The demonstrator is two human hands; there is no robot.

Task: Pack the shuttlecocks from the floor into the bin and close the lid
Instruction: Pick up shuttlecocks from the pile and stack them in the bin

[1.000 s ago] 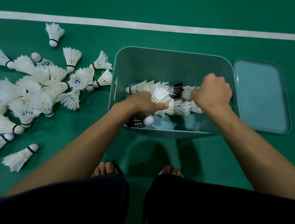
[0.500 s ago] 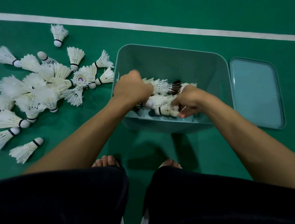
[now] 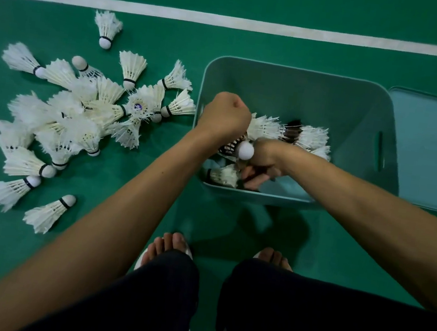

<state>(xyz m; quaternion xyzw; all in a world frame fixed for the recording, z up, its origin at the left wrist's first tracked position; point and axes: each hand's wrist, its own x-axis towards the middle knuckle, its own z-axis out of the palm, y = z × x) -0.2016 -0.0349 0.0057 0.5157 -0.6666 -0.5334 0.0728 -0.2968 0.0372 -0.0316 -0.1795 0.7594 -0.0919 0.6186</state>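
Handling: the shuttlecocks [image 3: 78, 117] looked very light, with springy feather skirts that would probably crush or fray under a squeeze
Where to hold: likely best by the firm round cork, or low on the skirt near the dark band, with only a gentle pinch; a handful would need a loose grip
Floor pile: most of them lay tangled on the green floor [image 3: 123, 236], to the left of the bin [image 3: 295, 69] and well apart from both hands
Inside the bin: a smaller bunch [image 3: 308, 136] lay across the middle, just beyond the hands
Left hand [image 3: 225, 116]: curled into a fist over the bin's left rim; a dark shuttlecock [image 3: 231, 146] jutted out beneath it, white cork toward the person, seemingly held
Right hand [image 3: 264, 163]: low in the near left corner, fingers curled among the feathers; whether it held one could not be told
Lid [image 3: 427, 149]: flat on the floor, just beside the bin's right wall, not yet fitted
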